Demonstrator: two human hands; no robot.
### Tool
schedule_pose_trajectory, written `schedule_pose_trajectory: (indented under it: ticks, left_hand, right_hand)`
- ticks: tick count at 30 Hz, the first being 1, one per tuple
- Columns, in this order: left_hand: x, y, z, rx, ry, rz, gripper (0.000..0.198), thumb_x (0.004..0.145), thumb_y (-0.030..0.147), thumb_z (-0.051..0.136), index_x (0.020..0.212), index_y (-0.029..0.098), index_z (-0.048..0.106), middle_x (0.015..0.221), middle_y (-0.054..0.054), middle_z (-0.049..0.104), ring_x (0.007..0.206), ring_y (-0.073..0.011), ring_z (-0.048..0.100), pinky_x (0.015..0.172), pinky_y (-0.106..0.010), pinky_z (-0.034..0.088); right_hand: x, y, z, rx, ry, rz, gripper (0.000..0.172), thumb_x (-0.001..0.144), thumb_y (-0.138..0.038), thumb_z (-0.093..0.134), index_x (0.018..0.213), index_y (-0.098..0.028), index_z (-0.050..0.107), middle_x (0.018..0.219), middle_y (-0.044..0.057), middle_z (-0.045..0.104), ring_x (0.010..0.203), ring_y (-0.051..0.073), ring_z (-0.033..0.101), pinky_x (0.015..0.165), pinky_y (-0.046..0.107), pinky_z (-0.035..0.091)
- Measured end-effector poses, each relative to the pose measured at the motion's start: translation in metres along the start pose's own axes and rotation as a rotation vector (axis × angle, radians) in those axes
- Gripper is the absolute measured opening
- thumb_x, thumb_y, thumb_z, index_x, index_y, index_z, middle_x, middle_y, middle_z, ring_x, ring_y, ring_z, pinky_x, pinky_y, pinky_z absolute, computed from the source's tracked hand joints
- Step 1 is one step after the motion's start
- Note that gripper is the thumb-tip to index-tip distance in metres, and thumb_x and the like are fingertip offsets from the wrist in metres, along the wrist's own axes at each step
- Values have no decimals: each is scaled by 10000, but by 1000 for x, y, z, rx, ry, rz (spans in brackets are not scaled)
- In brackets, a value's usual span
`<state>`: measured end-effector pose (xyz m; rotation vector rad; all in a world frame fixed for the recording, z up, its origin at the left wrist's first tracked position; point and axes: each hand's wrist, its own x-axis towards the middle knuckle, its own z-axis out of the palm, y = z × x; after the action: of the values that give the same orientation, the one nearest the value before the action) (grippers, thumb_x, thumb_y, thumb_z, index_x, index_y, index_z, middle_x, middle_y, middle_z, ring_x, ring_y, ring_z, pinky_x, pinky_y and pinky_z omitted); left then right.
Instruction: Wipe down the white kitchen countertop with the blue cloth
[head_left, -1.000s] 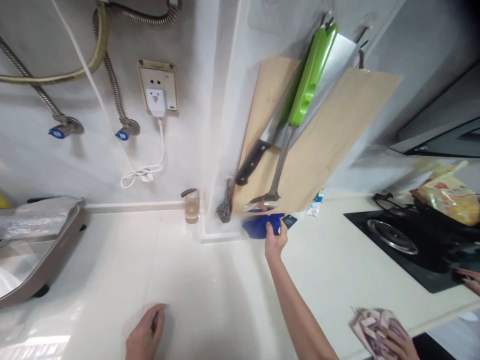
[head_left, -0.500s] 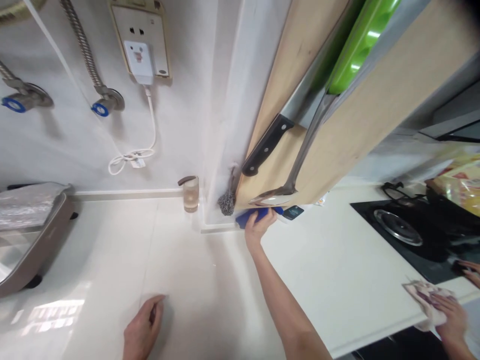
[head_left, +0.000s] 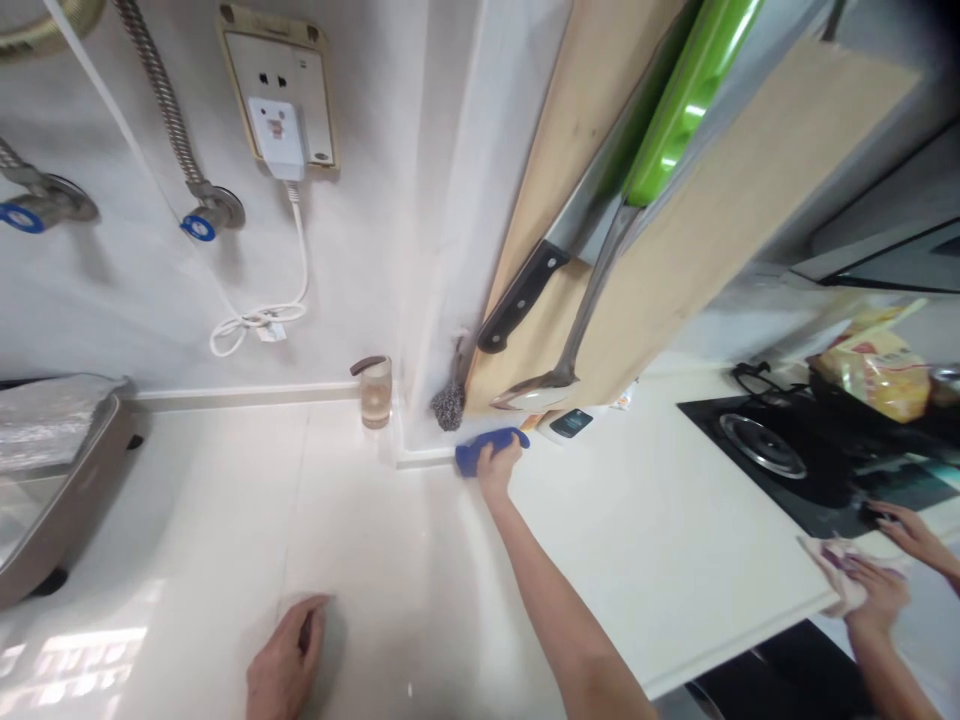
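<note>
My right hand (head_left: 501, 468) is closed over a folded blue cloth (head_left: 471, 458), pressing it to the white countertop (head_left: 360, 560) at the foot of the wall corner. My left hand (head_left: 287, 655) rests on the counter at the lower middle, its fingers curled together with nothing visible in them. Just above the cloth, a steel wool scrubber (head_left: 448, 407) hangs on the wall corner. Beside it hang a black-handled knife (head_left: 523, 298) and a metal ladle (head_left: 589, 300) in front of a wooden board (head_left: 697, 250). A bottle with a dark label (head_left: 571, 424) stands right of the cloth, partly hidden.
A glass (head_left: 376, 393) stands by the wall. At left is a brown appliance (head_left: 71, 500) under plastic wrap. A plug (head_left: 277, 135) sits in the socket. At right, a co-worker's hand (head_left: 877, 590) holds a cloth (head_left: 832, 570), the other near the black stove (head_left: 817, 500).
My right hand has drawn the blue cloth out from under the board, slightly left and toward me. The left hand stays put. The view has shifted slightly; the co-worker's hands have moved.
</note>
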<state>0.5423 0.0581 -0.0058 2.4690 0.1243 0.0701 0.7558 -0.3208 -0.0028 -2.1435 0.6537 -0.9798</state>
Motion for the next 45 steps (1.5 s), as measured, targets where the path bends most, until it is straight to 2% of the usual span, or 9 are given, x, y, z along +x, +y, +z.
schedule_pose_trajectory:
  ticks: [3,7,14,19,25,27,31,37,45]
  left_hand:
    - [-1,5,-3,0,-11,-14,333,928,434,447,1057,289,718,1067,6,794,877,-175,760,754,-247,580]
    - [-5,12,-6,-32,-2,-7,319,937,406,447,1062,294,717,1050,9,794,871,-172,756,756,-240,572]
    - [-10,11,-4,-80,7,-9,322,940,369,427,1075,276,705,1060,-5,787,857,-177,746,767,-260,556]
    - [-10,9,-3,-95,-58,-28,338,946,352,403,1099,264,691,1119,-22,774,926,-191,743,809,-284,548]
    - [-10,7,0,-111,-62,-28,309,941,345,421,1089,283,685,1091,4,773,890,-173,742,789,-272,546]
    - [-10,6,0,-112,-66,-27,304,939,345,426,1091,283,683,1088,5,773,883,-170,741,786,-269,546]
    - [-11,5,1,-101,-68,-35,321,947,361,409,1099,283,680,1111,-1,769,905,-177,742,798,-281,549]
    - [-10,6,0,-99,-53,-29,345,952,374,389,1099,270,684,1113,-20,771,912,-186,744,800,-291,554]
    - [-10,7,-3,-43,-15,-16,351,952,406,403,1095,269,693,1089,-22,780,907,-187,745,808,-285,559]
  right_hand:
    - [7,1,-6,8,-27,14,559,869,-351,406,1359,-93,334,1183,184,476,1155,310,481,1056,509,449]
    - [2,-18,-7,42,-35,-3,540,842,-351,411,1291,-52,381,1146,213,465,1173,352,455,1064,546,420]
    - [-52,-80,7,154,-91,-147,480,890,-372,410,1283,-98,369,1186,192,412,1204,331,396,1072,541,403]
    - [-75,-102,11,195,-141,-227,446,904,-323,417,1317,-170,345,1192,128,383,1154,264,408,1065,490,419]
    - [-85,-116,4,144,-346,-382,448,866,-239,456,1301,-139,414,1231,171,399,1125,284,469,1002,482,475]
    - [-86,-120,2,123,-373,-408,428,880,-244,456,1293,-138,433,1237,177,406,1110,286,498,974,473,501]
    - [-83,-118,-1,85,-400,-441,411,908,-262,468,1302,-145,456,1215,170,443,1089,281,547,919,435,544]
    - [-80,-85,-1,-101,-503,-552,432,920,-221,448,1341,-140,497,1291,188,467,1142,287,560,890,406,572]
    - [-75,-58,-7,-232,-610,-535,485,905,-174,460,1386,-177,525,1402,170,469,1235,286,517,931,396,573]
